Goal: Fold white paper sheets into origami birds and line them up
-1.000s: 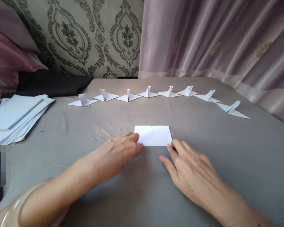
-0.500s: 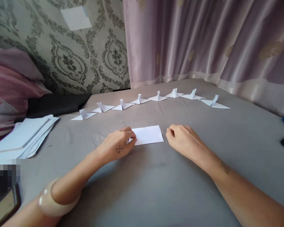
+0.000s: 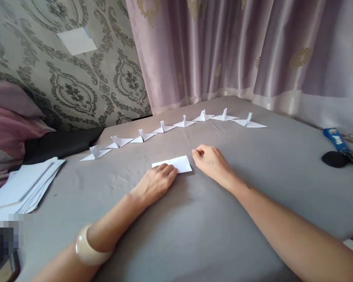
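Note:
A folded white paper strip (image 3: pixel 183 163) lies flat on the grey cloth in front of me. My left hand (image 3: pixel 160 180) rests over its near edge, fingers bent together and pressing down on it; the thumb is hidden. Just right of the paper, my right hand (image 3: pixel 208 156) is curled closed, thumb against the index finger, with nothing visible in it. It is apart from the paper. Beyond both hands, several white paper cranes (image 3: pixel 184 122) stand in a curved row with wings spread.
A stack of white paper sheets (image 3: pixel 26 184) lies at the left, with a phone (image 3: pixel 10 268) below it. Toward the right edge are a blue packet (image 3: pixel 335 139) and a black round object (image 3: pixel 335 159). A curtain (image 3: pixel 200 51) hangs behind the surface.
My left hand has shifted from the paper's left end onto its near edge, turning palm down. My right hand stays curled beside the paper. The view has swung right.

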Available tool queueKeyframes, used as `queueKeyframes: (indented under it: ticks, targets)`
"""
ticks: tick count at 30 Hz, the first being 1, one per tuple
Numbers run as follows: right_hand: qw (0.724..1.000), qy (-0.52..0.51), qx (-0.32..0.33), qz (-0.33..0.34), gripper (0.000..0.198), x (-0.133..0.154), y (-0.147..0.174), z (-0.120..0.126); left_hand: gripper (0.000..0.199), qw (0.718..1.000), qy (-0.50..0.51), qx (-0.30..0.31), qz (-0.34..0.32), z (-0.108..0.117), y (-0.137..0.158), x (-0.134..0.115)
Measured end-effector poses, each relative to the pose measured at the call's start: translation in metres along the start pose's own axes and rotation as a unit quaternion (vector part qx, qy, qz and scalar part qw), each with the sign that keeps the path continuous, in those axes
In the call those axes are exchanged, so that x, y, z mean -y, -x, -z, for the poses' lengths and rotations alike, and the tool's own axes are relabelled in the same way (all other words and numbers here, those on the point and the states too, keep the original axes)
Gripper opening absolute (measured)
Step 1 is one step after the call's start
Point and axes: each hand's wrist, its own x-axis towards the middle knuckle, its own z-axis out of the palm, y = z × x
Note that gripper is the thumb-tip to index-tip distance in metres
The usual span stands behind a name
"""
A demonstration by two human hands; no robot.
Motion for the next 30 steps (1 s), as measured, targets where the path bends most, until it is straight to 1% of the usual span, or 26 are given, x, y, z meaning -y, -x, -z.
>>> queueKeyframes:
  ticks: [1, 2, 3, 4, 5, 6, 7, 8, 9, 10, 11, 12, 13, 14, 16, 17, 20, 21, 23, 26, 30]
  targets:
    - [1.000, -0.022, -0.009, 0.002, 0.022, 0.000, -0.001, 0.000, 0.022, 0.997, 0.054, -0.043, 0.042, 0.003, 0.000, -0.001]
    - [0.998, -0.054, -0.017, 0.003, 0.021, 0.001, -0.001, 0.000, 0.018, 0.981, 0.132, -0.102, 0.098, 0.007, -0.001, -0.002]
    - [0.995, -0.096, -0.022, 0.001, 0.020, 0.003, -0.001, 0.000, 0.014, 0.945, 0.229, -0.169, 0.159, 0.011, -0.002, -0.002]
    - [0.989, -0.149, -0.017, -0.007, 0.022, 0.004, -0.001, -0.001, 0.013, 0.888, 0.336, -0.230, 0.214, 0.017, -0.004, -0.001]
    - [0.978, -0.209, 0.001, -0.021, 0.026, 0.007, 0.000, -0.002, 0.013, 0.816, 0.445, -0.273, 0.249, 0.022, -0.006, -0.001]
    - [0.961, -0.274, 0.031, -0.038, 0.032, 0.009, 0.002, -0.003, 0.014, 0.740, 0.540, -0.302, 0.263, 0.027, -0.008, 0.000]
    - [0.937, -0.337, 0.077, -0.056, 0.037, 0.012, 0.004, -0.006, 0.016, 0.678, 0.614, -0.309, 0.263, 0.031, -0.010, 0.001]
    - [0.908, -0.393, 0.129, -0.066, 0.041, 0.015, 0.007, -0.008, 0.017, 0.627, 0.664, -0.313, 0.260, 0.032, -0.012, 0.000]
    - [0.877, -0.439, 0.179, -0.069, 0.042, 0.017, 0.011, -0.011, 0.018, 0.590, 0.699, -0.314, 0.256, 0.032, -0.012, 0.000]
    - [0.847, -0.477, 0.224, -0.070, 0.042, 0.019, 0.014, -0.015, 0.018, 0.564, 0.723, -0.310, 0.250, 0.031, -0.013, -0.002]
    - [0.823, -0.505, 0.251, -0.070, 0.042, 0.021, 0.018, -0.018, 0.017, 0.546, 0.740, -0.306, 0.245, 0.028, -0.013, -0.003]
    - [0.807, -0.525, 0.260, -0.075, 0.041, 0.023, 0.021, -0.021, 0.017, 0.535, 0.753, -0.297, 0.243, 0.025, -0.012, -0.006]
    - [0.801, -0.535, 0.256, -0.083, 0.040, 0.024, 0.023, -0.023, 0.016, 0.527, 0.762, -0.287, 0.243, 0.022, -0.012, -0.008]
    - [0.804, -0.535, 0.244, -0.093, 0.039, 0.024, 0.025, -0.024, 0.016, 0.523, 0.769, -0.275, 0.245, 0.019, -0.011, -0.010]
    - [0.826, -0.508, 0.223, -0.105, 0.035, 0.024, 0.025, -0.025, 0.020, 0.526, 0.771, -0.258, 0.251, 0.016, -0.010, -0.011]
    - [0.840, -0.485, 0.219, -0.103, 0.034, 0.023, 0.024, -0.024, 0.024, 0.531, 0.765, -0.260, 0.256, 0.016, -0.009, -0.010]
    - [0.880, -0.420, 0.206, -0.081, 0.029, 0.017, 0.019, -0.020, 0.031, 0.560, 0.727, -0.283, 0.279, 0.018, -0.007, -0.001]
    - [0.890, -0.404, 0.198, -0.075, 0.027, 0.014, 0.017, -0.019, 0.030, 0.573, 0.712, -0.284, 0.290, 0.018, -0.006, 0.004]
    - [0.905, -0.379, 0.178, -0.068, 0.025, 0.009, 0.013, -0.018, 0.027, 0.601, 0.687, -0.263, 0.312, 0.018, -0.003, 0.013]
    - [0.918, -0.359, 0.152, -0.071, 0.027, 0.003, 0.008, -0.019, 0.026, 0.627, 0.662, -0.232, 0.340, 0.014, 0.001, 0.022]
    - [0.923, -0.343, 0.147, -0.095, 0.026, 0.002, 0.004, -0.017, 0.031, 0.645, 0.644, -0.221, 0.347, 0.010, 0.003, 0.028]
